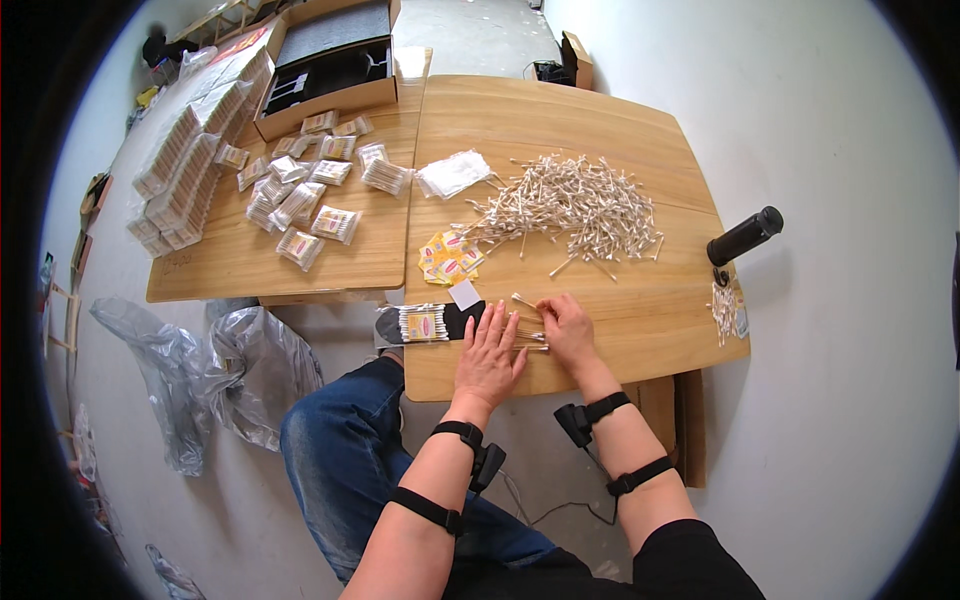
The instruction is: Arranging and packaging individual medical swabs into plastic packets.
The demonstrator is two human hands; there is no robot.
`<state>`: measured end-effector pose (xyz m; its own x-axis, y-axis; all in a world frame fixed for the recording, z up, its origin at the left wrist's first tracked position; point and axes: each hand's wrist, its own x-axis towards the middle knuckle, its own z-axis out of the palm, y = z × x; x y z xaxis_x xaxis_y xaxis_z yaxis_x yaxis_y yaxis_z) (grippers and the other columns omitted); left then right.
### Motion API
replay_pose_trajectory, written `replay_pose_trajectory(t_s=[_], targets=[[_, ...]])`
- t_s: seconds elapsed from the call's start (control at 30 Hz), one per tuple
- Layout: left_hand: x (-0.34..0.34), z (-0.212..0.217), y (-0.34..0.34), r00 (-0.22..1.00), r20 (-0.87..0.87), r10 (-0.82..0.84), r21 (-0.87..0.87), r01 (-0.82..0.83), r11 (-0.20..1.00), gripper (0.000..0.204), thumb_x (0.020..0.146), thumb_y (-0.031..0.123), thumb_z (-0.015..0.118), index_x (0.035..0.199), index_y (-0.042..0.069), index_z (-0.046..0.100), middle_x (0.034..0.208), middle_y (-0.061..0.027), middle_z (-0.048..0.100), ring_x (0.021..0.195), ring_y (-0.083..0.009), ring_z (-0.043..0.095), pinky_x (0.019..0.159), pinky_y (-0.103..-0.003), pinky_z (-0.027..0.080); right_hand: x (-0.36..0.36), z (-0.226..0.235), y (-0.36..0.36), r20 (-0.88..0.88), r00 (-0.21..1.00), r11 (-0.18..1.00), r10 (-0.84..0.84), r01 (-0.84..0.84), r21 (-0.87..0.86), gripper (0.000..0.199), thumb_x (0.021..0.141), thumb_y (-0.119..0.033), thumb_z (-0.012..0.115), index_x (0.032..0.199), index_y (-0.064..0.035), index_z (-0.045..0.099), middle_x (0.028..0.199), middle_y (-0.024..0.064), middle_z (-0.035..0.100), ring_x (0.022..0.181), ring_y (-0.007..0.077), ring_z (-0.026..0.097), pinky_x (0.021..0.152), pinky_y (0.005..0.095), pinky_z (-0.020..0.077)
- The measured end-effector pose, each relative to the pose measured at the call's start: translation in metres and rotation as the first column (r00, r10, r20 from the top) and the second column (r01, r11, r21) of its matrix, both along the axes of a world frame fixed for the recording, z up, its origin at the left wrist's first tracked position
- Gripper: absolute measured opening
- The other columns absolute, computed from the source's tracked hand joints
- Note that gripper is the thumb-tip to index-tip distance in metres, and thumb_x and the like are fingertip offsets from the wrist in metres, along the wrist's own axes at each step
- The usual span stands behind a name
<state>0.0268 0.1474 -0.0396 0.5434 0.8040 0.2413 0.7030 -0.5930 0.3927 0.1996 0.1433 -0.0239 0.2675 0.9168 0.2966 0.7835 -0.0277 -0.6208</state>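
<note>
My left hand [487,357] lies flat near the table's front edge, fingers stretched, over the end of a black strip [462,320] and beside a few loose cotton swabs [530,336]. Close on its right, my right hand [570,332] has its fingers curled together at the end of a cotton swab [525,302] that points up and left. Some of what its fingers hold is hidden. To the left, a row of cotton swabs with a yellow printed card [424,325] rests on the dark strip. A small white card [464,294] lies just above it.
Beyond my hands spreads a big heap of cotton swabs [575,205]. Yellow cards [449,258] and clear bags [455,174] lie left of it. Filled packets [298,203], stacked bundles [180,180] and an open carton [330,105] occupy the left table. A black cylinder [742,237] stands at the right edge.
</note>
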Motion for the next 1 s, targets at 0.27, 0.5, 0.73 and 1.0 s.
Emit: replay_pose_trajectory(t_s=[0.27,0.5,0.73,1.0], targets=[[-0.001,-0.001,0.001,1.0,0.01,0.005,0.0,-0.005,1.0,0.063,0.092,0.041,0.053,0.144,0.011,0.038,0.153,-0.0122,0.031,0.143,-0.0266,0.026,0.116,-0.046,0.016,0.003,-0.006,0.007,0.022,0.998,0.998,-0.055,0.055,-0.007,0.01,0.084,-0.009,0.059,0.094,-0.0115,0.063,0.092,0.01,0.062,0.082,0.0321,0.062,0.069,0.0416,0.051],[-0.001,-0.001,0.0,1.0,0.012,0.009,0.004,-0.009,1.0,0.062,0.092,0.04,0.053,0.144,0.01,0.038,0.152,-0.0124,0.032,0.142,-0.0264,0.027,0.116,-0.046,0.017,0.0,-0.01,0.011,0.09,0.989,0.992,-0.12,0.123,-0.029,0.011,0.085,-0.011,0.058,0.096,-0.013,0.062,0.094,0.0098,0.061,0.084,0.0321,0.062,0.069,0.042,0.051],[-0.001,-0.002,0.0,0.999,0.04,0.005,0.002,-0.005,1.0,0.062,0.091,0.038,0.055,0.143,0.009,0.039,0.151,-0.0127,0.034,0.142,-0.0268,0.028,0.116,-0.047,0.017,0.0,-0.014,0.014,0.116,0.979,0.985,-0.167,0.163,0.048,0.013,0.085,-0.011,0.059,0.097,-0.0143,0.062,0.095,0.0091,0.061,0.083,0.0327,0.063,0.069,0.0429,0.0513],[-0.002,-0.003,0.0,0.999,0.038,0.008,0.008,-0.008,1.0,0.063,0.09,0.038,0.056,0.143,0.009,0.038,0.151,-0.0125,0.034,0.141,-0.0265,0.029,0.116,-0.046,0.018,-0.006,-0.003,0.008,0.074,0.993,0.993,-0.094,0.099,-0.068,0.012,0.085,-0.011,0.059,0.093,-0.0187,0.066,0.088,0.0074,0.062,0.079,0.0299,0.063,0.065,0.042,0.0512]])
